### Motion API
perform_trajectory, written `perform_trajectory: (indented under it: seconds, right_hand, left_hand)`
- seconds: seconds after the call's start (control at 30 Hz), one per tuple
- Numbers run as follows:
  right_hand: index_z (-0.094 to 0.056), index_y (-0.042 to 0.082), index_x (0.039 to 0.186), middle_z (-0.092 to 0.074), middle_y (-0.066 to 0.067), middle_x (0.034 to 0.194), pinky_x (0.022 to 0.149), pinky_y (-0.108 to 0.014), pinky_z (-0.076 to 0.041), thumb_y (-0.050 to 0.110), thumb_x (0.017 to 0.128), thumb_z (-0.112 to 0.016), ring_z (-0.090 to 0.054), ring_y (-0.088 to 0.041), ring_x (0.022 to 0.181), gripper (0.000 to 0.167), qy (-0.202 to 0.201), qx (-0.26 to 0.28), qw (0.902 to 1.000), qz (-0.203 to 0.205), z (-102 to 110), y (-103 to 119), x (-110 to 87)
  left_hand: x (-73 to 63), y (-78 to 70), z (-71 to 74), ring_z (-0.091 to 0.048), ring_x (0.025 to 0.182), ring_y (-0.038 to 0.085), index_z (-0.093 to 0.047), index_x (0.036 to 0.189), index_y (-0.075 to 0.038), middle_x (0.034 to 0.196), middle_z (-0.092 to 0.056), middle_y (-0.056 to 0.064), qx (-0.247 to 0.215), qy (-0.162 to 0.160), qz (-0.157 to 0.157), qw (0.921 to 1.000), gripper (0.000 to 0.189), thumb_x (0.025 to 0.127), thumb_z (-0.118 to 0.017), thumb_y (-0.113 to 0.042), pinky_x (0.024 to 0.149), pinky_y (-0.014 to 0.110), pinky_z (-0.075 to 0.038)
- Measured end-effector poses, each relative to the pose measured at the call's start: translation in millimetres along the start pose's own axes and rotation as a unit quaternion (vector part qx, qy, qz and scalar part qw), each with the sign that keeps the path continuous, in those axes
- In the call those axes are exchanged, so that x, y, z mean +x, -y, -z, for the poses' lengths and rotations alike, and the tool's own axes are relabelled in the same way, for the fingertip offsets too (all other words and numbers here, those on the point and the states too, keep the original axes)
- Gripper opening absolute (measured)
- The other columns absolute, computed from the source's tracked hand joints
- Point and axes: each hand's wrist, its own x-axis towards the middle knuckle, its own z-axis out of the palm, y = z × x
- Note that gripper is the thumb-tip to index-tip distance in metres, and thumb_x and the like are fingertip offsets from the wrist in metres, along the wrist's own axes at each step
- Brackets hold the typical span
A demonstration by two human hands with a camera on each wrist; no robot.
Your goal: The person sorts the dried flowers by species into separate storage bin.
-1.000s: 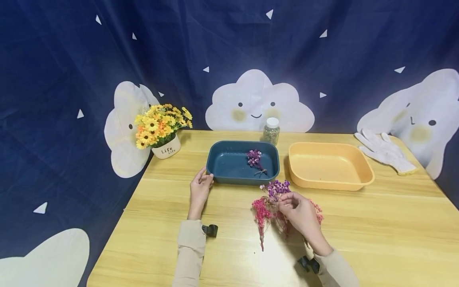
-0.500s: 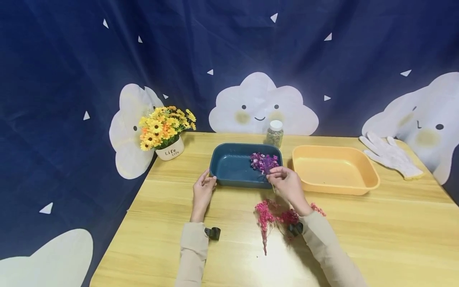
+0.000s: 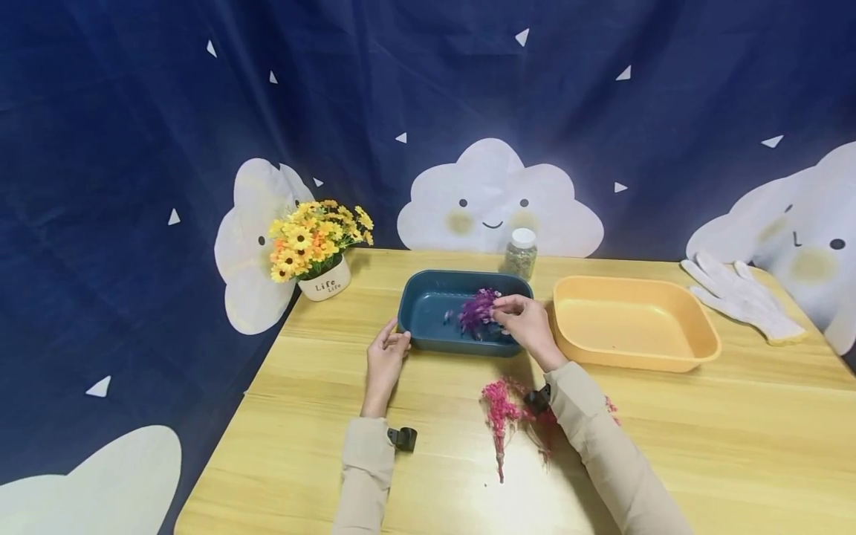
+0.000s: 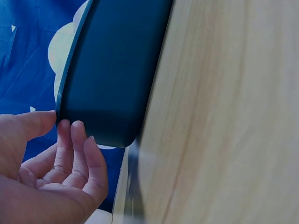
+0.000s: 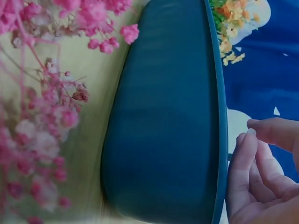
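Observation:
My left hand [image 3: 386, 360] holds the near-left corner of a dark blue plastic basin [image 3: 461, 346], thumb on the rim and fingers curled against the outer wall in the left wrist view. Over the basin's right end, my right hand [image 3: 528, 327] pinches a sprig of purple dried flowers [image 3: 478, 312] between thumb and fingertips, blossoms pointing left. These blossoms overlap the earlier purple bunch lying inside; the basin wall hides both in the right wrist view. Pink dried flowers [image 3: 500, 405] lie on the table in front, partly under my right forearm.
A yellow basin [image 3: 635, 360] stands right of the blue one, with a white glove [image 3: 742, 297] beyond it. Behind the blue basin is a white-lidded jar [image 3: 521, 256]. A pot of yellow flowers [image 3: 325, 281] stands at the back left of the wooden table [image 3: 301, 416].
My right hand has carried the purple sprig from the pile on the table forward into the blue basin. My left hand has stayed at the basin's corner. The head view has shifted slightly.

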Motion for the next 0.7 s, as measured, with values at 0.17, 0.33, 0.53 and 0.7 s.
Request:
perform_trajectory:
  seconds: [0.17,0.33,0.53,0.7]
  right_hand:
    - [-0.066,-0.001,0.117,-0.070,-0.021,0.110,0.071,-0.033,-0.059,0.011,0.093,-0.064,-0.066,-0.039,0.097,0.027,0.007,0.016,0.9998,-0.011,6,0,-7.5]
    - [-0.063,-0.006,0.118,-0.069,-0.023,0.110,0.066,-0.024,-0.057,0.010,0.092,-0.065,-0.068,-0.020,0.081,0.031,0.015,0.032,0.9993,-0.013,14,-1,-21.5]
    - [-0.060,-0.009,0.120,-0.070,-0.020,0.107,0.066,-0.025,-0.058,0.007,0.090,-0.066,-0.064,-0.004,0.073,0.035,0.022,0.061,0.9975,-0.027,23,-8,-50.7]
    - [-0.057,-0.009,0.124,-0.071,-0.013,0.106,0.072,-0.026,-0.058,0.006,0.090,-0.065,-0.065,-0.004,0.080,0.038,0.027,0.081,0.9953,-0.046,36,-18,-79.4]
  left_hand:
    - [-3.1,-4.7,-1.7,-0.061,0.073,0.005,-0.047,0.140,0.005,0.083,-0.062,-0.003,0.000,0.002,-0.005,1.0000,0.049,0.094,-0.060,-0.005,0.071,0.016,-0.053]
    - [6.3,12.9,-3.1,-0.061,0.074,0.004,-0.047,0.141,0.003,0.084,-0.062,-0.005,-0.005,-0.003,-0.009,0.9999,0.050,0.094,-0.061,-0.008,0.073,0.018,-0.055]
    - [6.4,16.1,-3.2,-0.059,0.072,0.001,-0.048,0.141,-0.001,0.084,-0.061,-0.006,-0.005,-0.008,-0.010,0.9999,0.049,0.095,-0.061,-0.009,0.070,0.012,-0.052]
    - [7.1,17.8,-2.6,-0.060,0.072,0.001,-0.049,0.141,-0.002,0.085,-0.061,-0.005,0.002,-0.009,-0.014,0.9999,0.049,0.095,-0.061,-0.010,0.069,0.012,-0.051]
